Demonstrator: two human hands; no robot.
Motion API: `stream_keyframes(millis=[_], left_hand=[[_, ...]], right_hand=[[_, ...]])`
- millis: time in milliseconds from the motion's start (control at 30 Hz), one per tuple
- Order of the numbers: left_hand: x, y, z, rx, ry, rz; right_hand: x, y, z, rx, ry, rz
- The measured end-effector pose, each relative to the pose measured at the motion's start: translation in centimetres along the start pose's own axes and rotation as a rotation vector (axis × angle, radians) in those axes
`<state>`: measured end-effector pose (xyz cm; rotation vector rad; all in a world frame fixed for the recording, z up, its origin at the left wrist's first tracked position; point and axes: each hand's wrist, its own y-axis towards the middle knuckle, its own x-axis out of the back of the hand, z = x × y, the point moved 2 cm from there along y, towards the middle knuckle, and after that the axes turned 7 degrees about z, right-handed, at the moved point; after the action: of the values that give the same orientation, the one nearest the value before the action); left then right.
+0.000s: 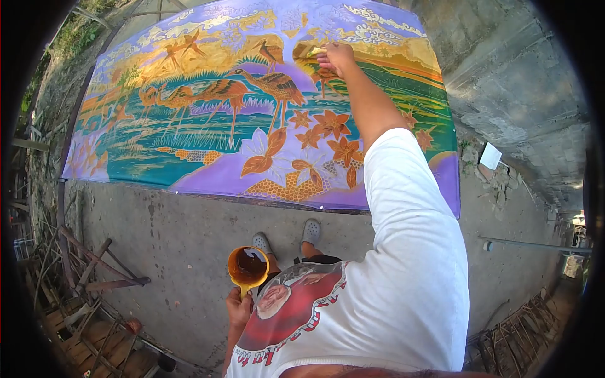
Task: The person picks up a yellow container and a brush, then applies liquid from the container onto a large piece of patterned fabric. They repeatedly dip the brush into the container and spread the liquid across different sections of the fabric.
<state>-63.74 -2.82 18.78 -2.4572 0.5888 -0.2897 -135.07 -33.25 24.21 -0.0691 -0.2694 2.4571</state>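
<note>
Head cam: dipper (234,263), hdl (244,290) twd wearer (417,264)

Right arm (373,104) stretched far forward from the shoulder, elbow nearly straight, right hand (340,58) at the far end with fingers bent together in a pinch; left forearm (234,337) low beside the torso, left hand (238,306) curled into a grip.

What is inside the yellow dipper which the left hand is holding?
Inside the yellow dipper, held by the left hand, dark brown liquid is visible, with bright reflections. The liquid covers the dipper's bottom, so that cannot be seen.
</note>
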Motion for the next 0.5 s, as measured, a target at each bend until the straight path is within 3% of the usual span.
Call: stream_keyframes(millis=[133,333,500], left_hand=[[0.0,-0.2,-0.1,-0.002,0.011,-0.014],[0.9,0.9,3.7,-0.018,-0.036,0.017],[1.5,1.4,3.8,-0.057,-0.025,0.038]], right_hand=[[0.9,0.1,0.9,0.028,-0.069,-0.108],[-1.0,-1.9,-0.3,0.044,-0.038,-0.103],[9.6,-5.3,0.8,0.044,-0.161,-0.386]])
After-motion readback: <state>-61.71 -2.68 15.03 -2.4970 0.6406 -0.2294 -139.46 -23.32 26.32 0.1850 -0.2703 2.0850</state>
